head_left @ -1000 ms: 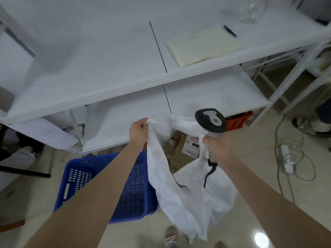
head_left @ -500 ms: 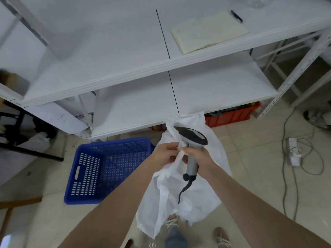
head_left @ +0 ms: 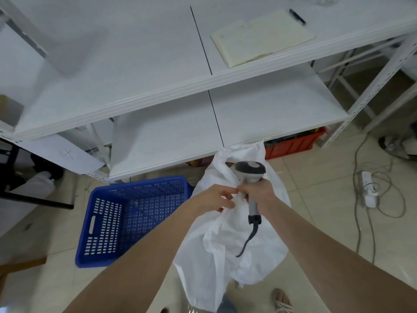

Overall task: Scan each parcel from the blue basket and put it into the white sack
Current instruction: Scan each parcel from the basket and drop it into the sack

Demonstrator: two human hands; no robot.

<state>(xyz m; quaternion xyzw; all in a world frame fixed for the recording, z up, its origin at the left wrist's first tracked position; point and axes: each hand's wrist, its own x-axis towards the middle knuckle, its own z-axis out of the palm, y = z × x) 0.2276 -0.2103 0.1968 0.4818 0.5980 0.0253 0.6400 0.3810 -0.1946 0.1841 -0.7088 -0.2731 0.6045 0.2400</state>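
Bunching the white sack [head_left: 228,242] shut, I judge: my left hand [head_left: 215,197] pinches its mouth, my right hand [head_left: 259,192] grips the scanner [head_left: 250,170]. The blue basket [head_left: 94,224] just left looks empty.

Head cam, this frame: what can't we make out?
All head view.
- Inside the white sack: opaque fabric, mouth bunched between left hand and right hand.
- Near right corner of the blue basket: behind the left forearm. The speck on its floor is too small to identify.
- Trigger of the scanner: covered by the right hand.
- Contents of the red crate: mostly under the shelf.
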